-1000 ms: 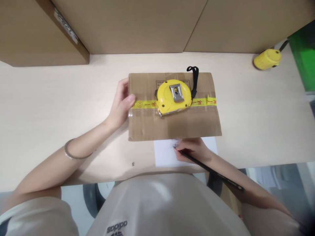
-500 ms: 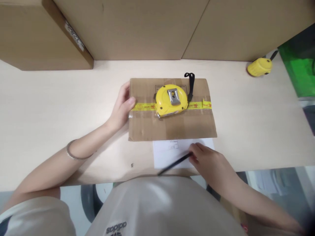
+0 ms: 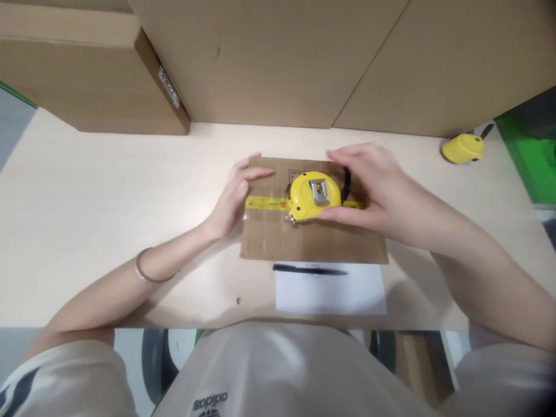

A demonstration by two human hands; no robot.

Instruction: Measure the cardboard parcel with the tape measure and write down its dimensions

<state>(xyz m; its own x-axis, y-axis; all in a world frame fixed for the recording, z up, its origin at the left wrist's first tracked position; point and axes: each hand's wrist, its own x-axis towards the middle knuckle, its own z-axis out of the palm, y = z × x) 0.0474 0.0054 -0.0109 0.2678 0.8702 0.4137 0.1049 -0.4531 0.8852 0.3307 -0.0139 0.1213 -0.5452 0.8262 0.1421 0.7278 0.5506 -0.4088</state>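
A flat cardboard box [image 3: 278,240] with yellow printed tape lies on the table. On top of it sits a yellow tape measure [image 3: 304,194] with a metal belt clip facing up and a black wrist strap. My left hand [image 3: 230,200] grips the box's left edge, its index finger stretched over the top. Around the right side of the tape measure, my right hand [image 3: 373,188] has thumb and fingers spread wide. Its thumb is by the tape measure's lower edge, and its fingers reach the box's far edge. A black pen [image 3: 310,270] lies on a white paper [image 3: 330,298] in front of the box.
Large cardboard boxes [image 3: 269,69] stand like a wall along the back of the table [image 3: 108,202]. Another box [image 3: 99,87] stands at the back left. A second yellow tape measure [image 3: 463,149] rests at the far right, near a green surface [image 3: 527,156].
My right hand has put the pen down on the paper and moved up to the tape measure, its fingers spread. My left index finger now extends over the box top. The view has shifted slightly.
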